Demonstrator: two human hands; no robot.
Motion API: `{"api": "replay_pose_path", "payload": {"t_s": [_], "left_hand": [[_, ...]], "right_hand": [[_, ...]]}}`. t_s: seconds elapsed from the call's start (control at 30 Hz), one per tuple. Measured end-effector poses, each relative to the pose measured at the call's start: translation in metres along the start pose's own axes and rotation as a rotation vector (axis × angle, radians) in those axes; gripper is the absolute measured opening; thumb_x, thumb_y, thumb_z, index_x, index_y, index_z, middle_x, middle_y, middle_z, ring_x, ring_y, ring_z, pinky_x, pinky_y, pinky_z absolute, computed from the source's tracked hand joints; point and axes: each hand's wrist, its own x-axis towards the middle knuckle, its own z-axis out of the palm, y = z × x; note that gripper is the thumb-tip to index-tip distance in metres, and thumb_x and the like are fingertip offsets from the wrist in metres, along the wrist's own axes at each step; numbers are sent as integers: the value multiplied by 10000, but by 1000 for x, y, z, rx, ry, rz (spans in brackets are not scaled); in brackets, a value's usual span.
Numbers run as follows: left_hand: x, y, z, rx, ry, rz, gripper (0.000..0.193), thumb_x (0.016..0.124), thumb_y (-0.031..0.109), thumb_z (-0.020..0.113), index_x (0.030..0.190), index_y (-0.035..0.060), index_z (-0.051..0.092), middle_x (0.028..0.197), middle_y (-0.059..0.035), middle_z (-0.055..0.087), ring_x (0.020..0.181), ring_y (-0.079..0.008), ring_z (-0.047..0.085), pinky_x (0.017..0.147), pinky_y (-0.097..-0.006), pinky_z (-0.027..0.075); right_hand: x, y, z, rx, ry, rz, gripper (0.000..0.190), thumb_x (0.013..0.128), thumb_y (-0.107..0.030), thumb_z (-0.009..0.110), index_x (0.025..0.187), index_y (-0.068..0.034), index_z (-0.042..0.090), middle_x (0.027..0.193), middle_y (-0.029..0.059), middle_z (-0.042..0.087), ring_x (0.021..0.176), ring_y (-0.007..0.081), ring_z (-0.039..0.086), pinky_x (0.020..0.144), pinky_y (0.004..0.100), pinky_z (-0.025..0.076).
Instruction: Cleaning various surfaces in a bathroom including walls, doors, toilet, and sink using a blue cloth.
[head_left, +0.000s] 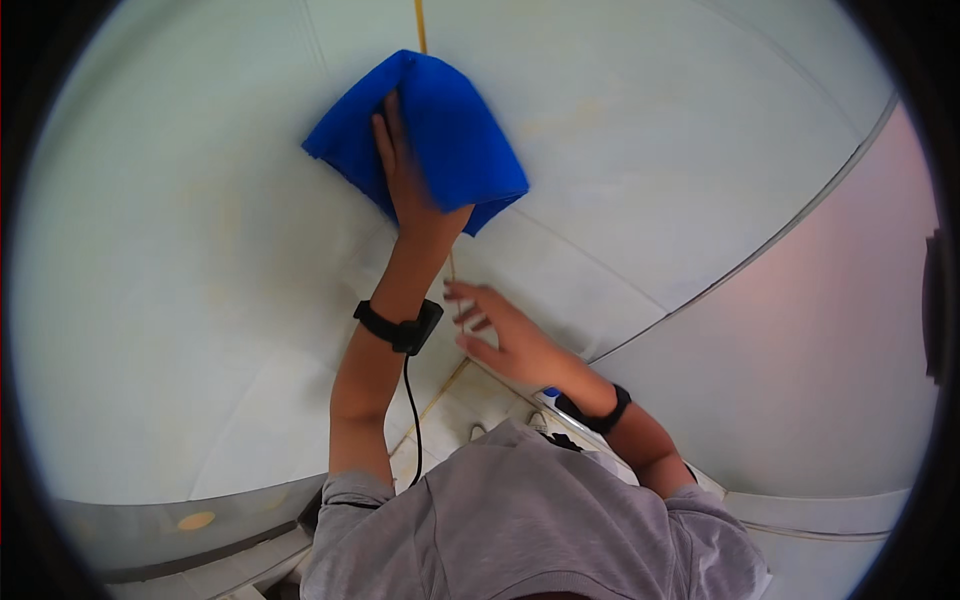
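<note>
A blue cloth (457, 127) lies spread against a pale tiled wall (247, 300) in front of me. My left hand (409, 169) presses flat on the cloth with the fingers pointing up, and one fold of the cloth covers part of the hand. Lower and to the right, my right hand (506, 330) is held in the air near the wall's corner, fingers apart and slightly blurred, with nothing in it. Each wrist has a black band, and a black cable (414, 420) hangs from the left one.
On the right stands a pale smooth panel (787, 322) with a dark fitting (932, 307) at its far edge. A grey-edged ledge (187, 525) runs along the lower left. Below, the tiled floor (480, 397) shows near my shoes.
</note>
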Motion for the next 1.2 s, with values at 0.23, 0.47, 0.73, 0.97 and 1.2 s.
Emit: {"api": "replay_pose_path", "payload": {"t_s": [0.23,0.47,0.73,0.97,1.2], "left_hand": [[9,4,-9,289,-71,68,286,817,247,601,1035,82,684,1402,-217,447,1344,-426,331,1083,-579,224],[-16,-22,9,220,-293,47,311,845,173,572,1149,163,638,1287,-144,561,1114,-323,574,968,-457,402],[-10,-15,11,86,-136,117,433,808,118,633,1239,148,603,1308,-126,535,1121,-316,560,891,-399,466],[-18,-21,64,99,-308,133,258,799,168,602,1043,84,608,1029,-116,632,958,-309,613,848,-427,444],[-4,-8,55,-121,-414,-44,324,798,93,571,1101,-15,539,945,-182,632,909,-371,594,864,-473,407]], "right_hand": [[126,26,-38,249,347,-400,472,875,6,538,1322,13,385,1184,185,543,1058,269,574,857,345,488],[162,42,-58,-494,571,-419,486,807,-82,588,1267,5,460,1160,254,540,1075,422,527,890,422,464],[144,12,-82,-666,999,-719,380,735,-29,581,1112,-54,623,1165,189,542,1077,407,489,939,493,386],[107,52,-49,-157,652,-369,246,785,56,570,998,-39,647,1145,139,561,946,236,577,820,334,487],[128,71,-78,285,476,-77,374,905,-16,516,1277,-1,485,1216,108,555,1049,180,574,848,304,494]]}}
